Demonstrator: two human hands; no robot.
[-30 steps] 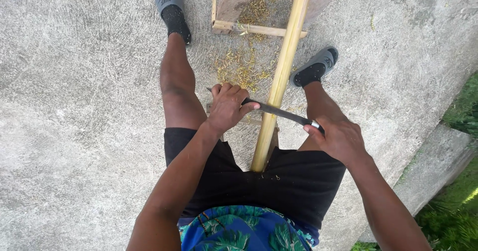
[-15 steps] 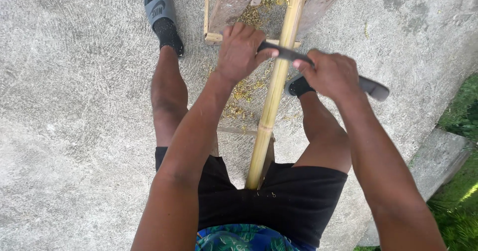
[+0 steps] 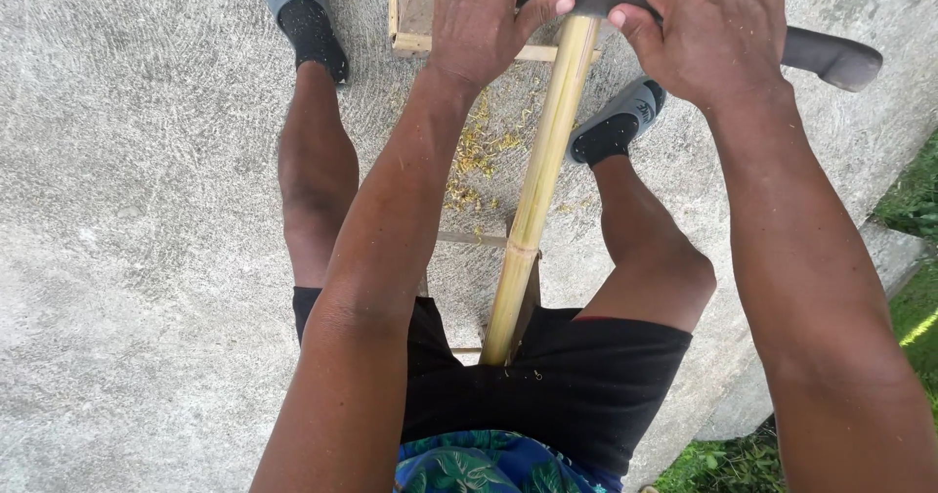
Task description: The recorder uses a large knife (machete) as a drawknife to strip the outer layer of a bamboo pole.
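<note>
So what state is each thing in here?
Left hand: shut on the blade's far end.
Right hand: shut on the blade near its handle.
Blade: lying across the pole, touching it.
Bamboo pole: slanted between the legs, pale, bare.
Shavings: scattered on the concrete.

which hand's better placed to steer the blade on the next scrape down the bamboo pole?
Probably the right hand: it wraps the blade's dark handle end, right of the bamboo pole. The left hand only pinches the blade's far end, so it likely just steadies.
</note>
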